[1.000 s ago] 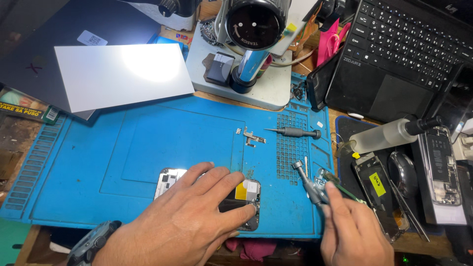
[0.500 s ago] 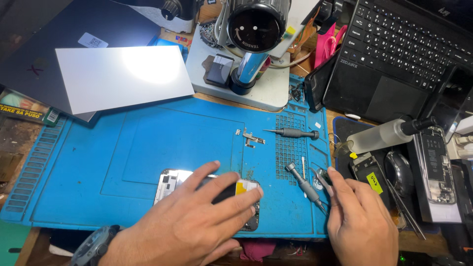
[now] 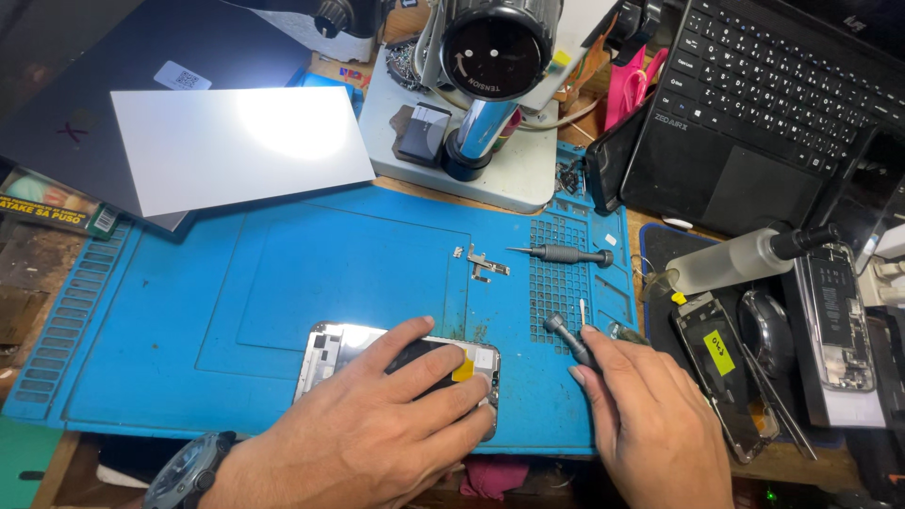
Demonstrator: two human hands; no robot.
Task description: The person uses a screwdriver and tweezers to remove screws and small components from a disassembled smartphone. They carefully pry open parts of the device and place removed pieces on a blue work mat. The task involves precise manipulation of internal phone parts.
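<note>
An opened phone (image 3: 332,347) with a silver frame lies on the blue work mat (image 3: 236,273) near its front edge. My left hand (image 3: 377,429) lies flat on it, fingers spread over its dark inside and a yellow tab. My right hand (image 3: 650,424) rests on the mat to the right, its fingers closed around a small grey screwdriver (image 3: 563,335) whose head sticks up to the left. A second screwdriver (image 3: 566,254) lies farther back on the mat, beside small metal brackets (image 3: 483,264).
A microscope (image 3: 492,66) stands on a white base at the back. A white panel (image 3: 236,141) lies on a dark laptop at left. A black laptop (image 3: 782,113), a clear bottle (image 3: 745,259), other opened phones (image 3: 726,377) and tweezers (image 3: 778,396) crowd the right.
My right hand has slid forward and left onto the grey screwdriver and closed on it. My left hand stays pressed on the phone.
</note>
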